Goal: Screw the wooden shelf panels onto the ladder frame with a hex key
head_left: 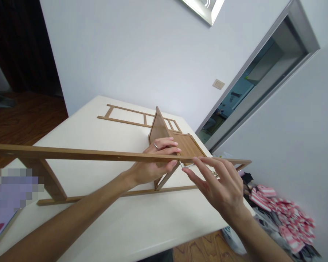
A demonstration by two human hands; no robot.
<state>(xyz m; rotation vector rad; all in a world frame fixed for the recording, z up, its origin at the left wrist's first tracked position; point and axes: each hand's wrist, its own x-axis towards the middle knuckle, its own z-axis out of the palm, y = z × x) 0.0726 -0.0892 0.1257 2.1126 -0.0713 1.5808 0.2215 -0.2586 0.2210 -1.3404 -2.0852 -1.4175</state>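
A wooden ladder-like side frame (pixel 79 154) stands on edge across a white table (pixel 131 222). My left hand (pixel 153 163) wraps its fingers round the frame's top rail beside an upright wooden shelf board (pixel 159 129). A ring shows on one finger. My right hand (pixel 215 182) pinches a small bent metal hex key (pixel 186 165) at the point where the board meets the rail. A flat brown panel (pixel 187 143) lies behind the hands.
A second ladder-like frame (pixel 131 116) lies flat at the table's far side. Striped pink and white cloth (pixel 284 218) is heaped on the floor at the right. An open doorway (pixel 248 91) stands beyond the table. A blurred patch covers the lower left.
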